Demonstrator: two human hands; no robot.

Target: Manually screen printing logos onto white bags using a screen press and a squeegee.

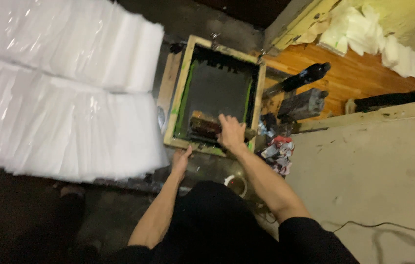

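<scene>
Two stacks of white sheets lie at the left. Beside them the left hand rests on the near edge of the wooden frame; its grip is unclear. The right hand grasps a squeegee inside the frame. A dark bottle lies further right, blurred.

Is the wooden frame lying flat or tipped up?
Flat, it seems. The wooden frame lies level; the right hand presses a squeegee inside it, and the left hand touches its near edge.
</scene>
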